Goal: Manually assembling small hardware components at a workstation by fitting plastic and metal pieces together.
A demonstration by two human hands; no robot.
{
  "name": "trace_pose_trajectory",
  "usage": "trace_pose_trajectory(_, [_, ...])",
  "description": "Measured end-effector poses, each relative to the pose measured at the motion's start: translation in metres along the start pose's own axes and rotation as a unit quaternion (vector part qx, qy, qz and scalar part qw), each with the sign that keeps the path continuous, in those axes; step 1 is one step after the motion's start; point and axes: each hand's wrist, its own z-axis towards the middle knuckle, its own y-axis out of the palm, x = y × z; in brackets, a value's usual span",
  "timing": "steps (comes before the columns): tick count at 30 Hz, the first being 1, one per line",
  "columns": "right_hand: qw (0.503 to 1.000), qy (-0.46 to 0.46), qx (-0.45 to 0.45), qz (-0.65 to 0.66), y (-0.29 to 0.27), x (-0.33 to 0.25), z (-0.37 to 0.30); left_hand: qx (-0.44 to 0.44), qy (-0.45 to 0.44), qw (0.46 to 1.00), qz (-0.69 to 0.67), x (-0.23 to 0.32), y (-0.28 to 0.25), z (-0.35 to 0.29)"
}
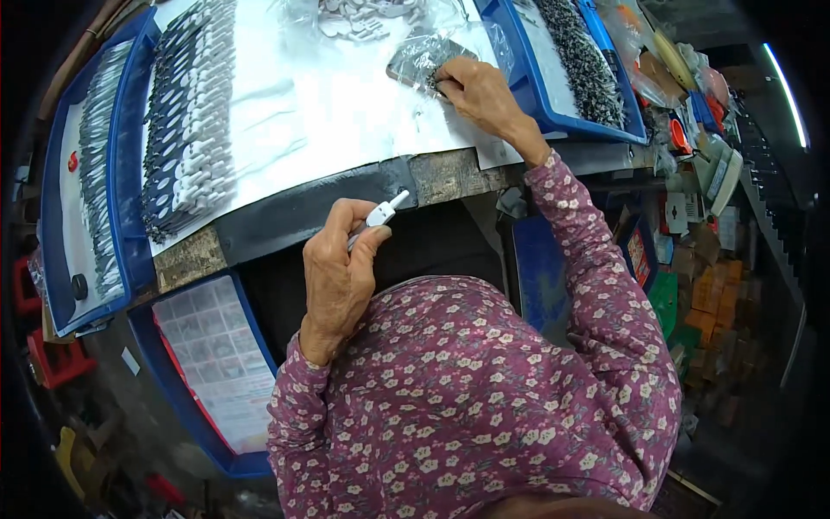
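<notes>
Just off the front edge of the table, my left hand [337, 268] pinches a small white plastic part [380, 213] between thumb and fingers. Its narrow tip points up and to the right. My right hand [484, 97] reaches over the white table sheet [333, 112] with its fingers bent together at a grey, flat piece [406, 62] with clear plastic on it. What those fingertips hold, if anything, is too small to make out. Beyond them, loose white plastic parts [359, 19] lie in a heap by clear plastic film.
At left, rows of white-and-black parts [194, 112] stand beside a blue tray [134, 173] of thin pieces. Another blue tray [540, 108] with many small dark pieces is at right. Below the table edge sits a blue-rimmed drawer [259, 329] with a compartment box.
</notes>
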Motion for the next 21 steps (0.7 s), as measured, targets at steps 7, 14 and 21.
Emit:
trace_pose_trajectory(7, [1.0, 0.014, -0.014, -0.001, 0.004, 0.002, 0.001, 0.006, -0.045, 0.997, -0.056, 0.002, 0.001, 0.009])
trace_pose_trajectory(14, [0.99, 0.082, -0.005, 0.118, -0.001, 0.004, -0.005, -0.038, -0.113, 0.976, -0.182, 0.007, -0.002, 0.022])
trace_pose_trajectory(21, [0.984, 0.068, 0.004, 0.167, -0.002, 0.005, -0.008, -0.037, -0.109, 0.969, -0.219, 0.004, 0.002, 0.035])
